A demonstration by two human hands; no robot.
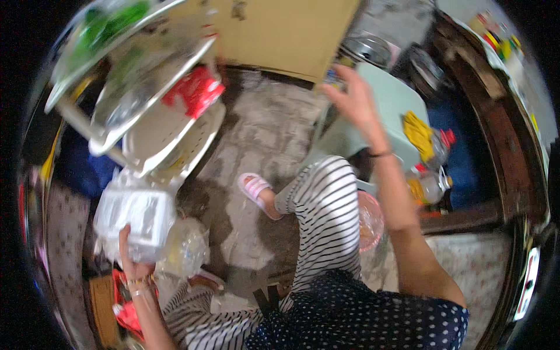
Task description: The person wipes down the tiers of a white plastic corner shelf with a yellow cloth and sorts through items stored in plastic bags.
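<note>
My left hand (133, 262) grips a stack of white plastic containers (139, 207) wrapped in clear plastic, held low on the left beside a white shelf rack. Below and right of it is a crumpled clear bag (184, 248). My right hand (350, 96) is raised, fingers apart and empty, above a pale green plastic stool (388, 93). On and around the stool lie a yellow cloth (417, 131) and plastic bottles (431, 185). My legs are in striped trousers, one foot in a pink sandal (255, 189).
The tiered rack (192, 140) holds red and green packages. A yellow cabinet (274, 35) stands ahead. Right are a dark wooden unit (499, 116), a metal pot (367, 49) and a pink basin (370, 221). A red crate (125, 309) sits low left, on the concrete floor (245, 134).
</note>
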